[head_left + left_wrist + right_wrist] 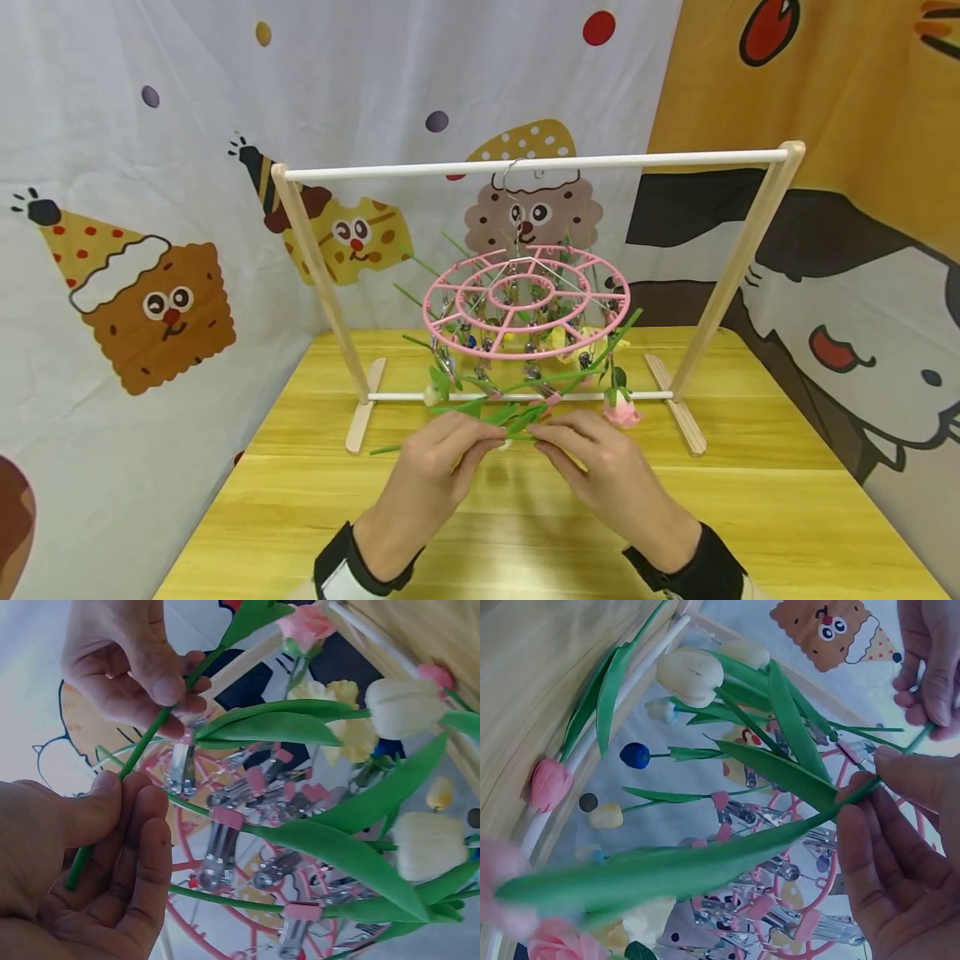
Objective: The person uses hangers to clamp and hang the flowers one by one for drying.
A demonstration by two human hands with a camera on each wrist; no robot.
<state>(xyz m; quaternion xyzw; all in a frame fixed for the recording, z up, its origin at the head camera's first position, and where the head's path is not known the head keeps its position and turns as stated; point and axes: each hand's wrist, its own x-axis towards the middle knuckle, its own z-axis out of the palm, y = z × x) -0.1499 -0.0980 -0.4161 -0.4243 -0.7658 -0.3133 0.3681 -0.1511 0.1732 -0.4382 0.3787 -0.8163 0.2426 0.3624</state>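
Note:
Both hands hold the green stem (146,737) of an artificial flower. My left hand (442,462) pinches it near its bare end, and my right hand (600,467) pinches it farther up, below a long green leaf (727,859). A blurred pink bloom (510,889) shows beyond that leaf. Just past the hands hangs a round pink hanger (525,354) with metal clips (219,855) that have pink tips. White tulips (429,846) hang in the clips by their stems. A blue bud (635,756) and a pink tulip (551,784) are among the other flowers.
A wooden rack with a white top bar (390,171) carries the hanger by its hook. Its feet (678,417) stand on the wooden table (750,500). A pink rose (621,410) hangs at the hanger's right. Behind is a printed cloth (187,183).

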